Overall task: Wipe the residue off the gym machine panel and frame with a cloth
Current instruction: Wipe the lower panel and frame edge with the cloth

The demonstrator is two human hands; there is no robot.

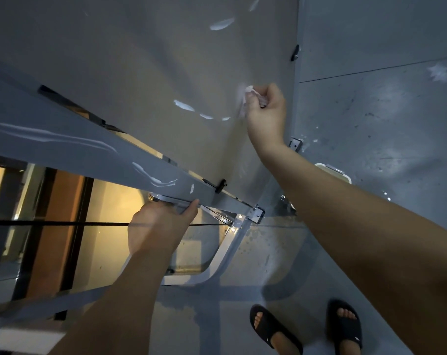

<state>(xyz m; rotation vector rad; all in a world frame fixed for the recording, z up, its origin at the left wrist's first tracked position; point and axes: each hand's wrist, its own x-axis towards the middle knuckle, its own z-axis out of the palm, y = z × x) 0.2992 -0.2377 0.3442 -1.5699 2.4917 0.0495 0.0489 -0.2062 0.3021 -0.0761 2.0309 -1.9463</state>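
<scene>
Right hand point(267, 111): fingers are curling tight around the small cloth point(250, 92), pressing it on the panel point(140, 60).
Left hand point(158, 224): fingers are hooking under the frame point(89, 149), thumb pressing its near edge.
Smears point(184, 106): white ones are sitting just left of the cloth, more far above it, more on the frame above the left fingers.
Risk: the tiny cloth may be spreading the white stuff, and bare knuckles may be rubbing in it.
Arms: the right is reaching far out, the left staying lower and nearer.
</scene>
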